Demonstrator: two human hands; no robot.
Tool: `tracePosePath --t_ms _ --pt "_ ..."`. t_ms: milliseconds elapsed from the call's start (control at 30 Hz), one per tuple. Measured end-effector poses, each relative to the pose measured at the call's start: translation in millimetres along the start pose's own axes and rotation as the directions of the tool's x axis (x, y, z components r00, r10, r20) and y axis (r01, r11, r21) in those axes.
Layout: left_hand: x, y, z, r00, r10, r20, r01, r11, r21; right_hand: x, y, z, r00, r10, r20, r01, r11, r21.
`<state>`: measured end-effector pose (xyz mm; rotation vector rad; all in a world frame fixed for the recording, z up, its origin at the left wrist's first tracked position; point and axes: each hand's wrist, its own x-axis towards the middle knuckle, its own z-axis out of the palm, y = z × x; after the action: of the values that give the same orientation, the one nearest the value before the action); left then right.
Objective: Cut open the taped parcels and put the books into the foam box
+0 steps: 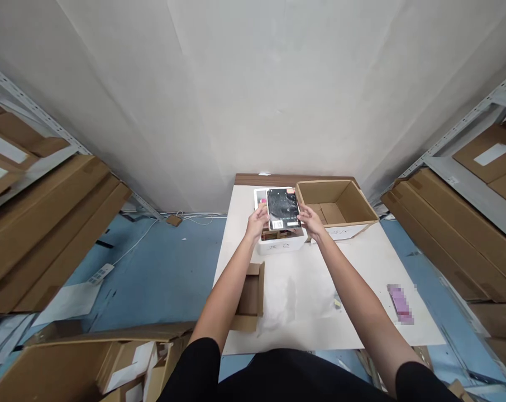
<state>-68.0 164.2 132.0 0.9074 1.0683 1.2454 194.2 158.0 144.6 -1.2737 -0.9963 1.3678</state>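
Both my hands hold a flat black packet (282, 208) with a white barcode label, above a white box (280, 242) at the far middle of the table (303, 301). My left hand (257, 221) grips the packet's left edge with closed fingers. On the right edge, my right hand (310, 220) pinches it. Similar items lie stacked in the white box under the packet. An open, empty cardboard box (337, 205) stands just right of my right hand.
A small open cardboard box (248, 296) hangs over the table's left edge. A blurred pink object (400, 304) lies near the right edge. Shelves of cardboard boxes (47, 223) flank both sides. More cartons (89, 363) lie on the blue floor at lower left.
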Motion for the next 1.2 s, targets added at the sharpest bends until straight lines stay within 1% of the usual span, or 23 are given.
tracePosePath --t_ms 67,100,133,167,267,367,433,533,600,700,800,867,900,933,1000,1033,1067,1100,1133,1167,1200 --pt "21 18 -3.9 0.984 0.093 -0.15 -0.075 0.99 0.121 25 -7 14 0.997 -0.012 -0.08 0.011 1.0 -0.015" --pt "26 24 -6.4 0.974 0.128 -0.187 -0.095 0.98 0.177 34 -9 19 0.994 -0.006 -0.111 0.004 1.0 -0.017" --pt "28 29 -9.3 0.968 0.155 -0.198 -0.11 0.969 0.222 38 -9 22 0.991 0.001 -0.132 -0.003 1.0 -0.014" --pt "26 31 -12.5 0.967 0.172 -0.187 -0.122 0.96 0.252 39 -8 24 0.99 0.009 -0.142 -0.01 1.0 -0.006" --pt "7 24 -21.9 0.974 0.175 -0.141 -0.132 0.953 0.272 23 3 21 0.993 -0.002 -0.12 0.004 1.0 0.02" --pt "-19 5 -25.4 0.977 0.153 -0.151 -0.108 0.955 0.275 -8 23 8 0.995 -0.026 -0.097 0.028 1.0 0.014" --pt "-37 -12 -21.5 0.978 0.161 -0.131 -0.12 0.953 0.278 -31 39 -6 0.994 -0.028 -0.107 0.027 1.0 -0.007" --pt "-66 -44 -6.0 0.985 0.162 -0.062 -0.14 0.952 0.273 -64 72 -32 0.992 -0.009 -0.125 0.001 0.998 -0.064" --pt "-90 -73 8.0 0.991 0.132 -0.022 -0.119 0.946 0.3 -87 101 -53 0.993 0.015 -0.121 -0.029 0.993 -0.117" --pt "-133 -127 28.5 0.999 0.034 -0.001 -0.031 0.912 0.41 -123 153 -87 0.989 0.079 -0.125 -0.105 0.971 -0.215" --pt "-179 -188 41.7 0.995 -0.102 -0.003 0.087 0.835 0.543 -160 206 -121 0.98 0.15 -0.128 -0.186 0.919 -0.347" --pt "-209 -226 44.2 0.975 -0.215 -0.061 0.203 0.736 0.645 -180 239 -143 0.975 0.195 -0.109 -0.223 0.857 -0.464" --pt "-223 -244 43.7 0.955 -0.271 -0.124 0.279 0.666 0.692 -189 254 -153 0.971 0.217 -0.101 -0.237 0.815 -0.53" --pt "-237 -259 42.3 0.926 -0.317 -0.206 0.362 0.584 0.726 -197 268 -162 0.967 0.239 -0.095 -0.247 0.765 -0.594" --pt "-261 -286 38.3 0.855 -0.359 -0.375 0.507 0.424 0.751 -209 292 -175 0.954 0.281 -0.102 -0.269 0.66 -0.701" --pt "-272 -298 36.5 0.826 -0.357 -0.436 0.553 0.362 0.751 -214 302 -179 0.947 0.3 -0.115 -0.283 0.614 -0.736" --pt "-281 -308 35.4 0.809 -0.347 -0.476 0.578 0.318 0.751 -218 310 -182 0.941 0.314 -0.13 -0.298 0.579 -0.759" --pt "-288 -317 35.6 0.804 -0.331 -0.494 0.585 0.293 0.756 -221 318 -183 0.936 0.32 -0.146 -0.31 0.556 -0.771" --pt "-293 -325 37.2 0.812 -0.314 -0.492 0.575 0.29 0.765 -225 323 -183 0.934 0.319 -0.158 -0.318 0.547 -0.775" --pt "-296 -332 40.7 0.831 -0.297 -0.47 0.549 0.308 0.776 -227 327 -181 0.936 0.313 -0.163 -0.319 0.549 -0.772" --pt "-298 -338 46.1 0.859 -0.283 -0.426 0.506 0.35 0.788 -230 330 -178 0.939 0.305 -0.159 -0.313 0.566 -0.763"
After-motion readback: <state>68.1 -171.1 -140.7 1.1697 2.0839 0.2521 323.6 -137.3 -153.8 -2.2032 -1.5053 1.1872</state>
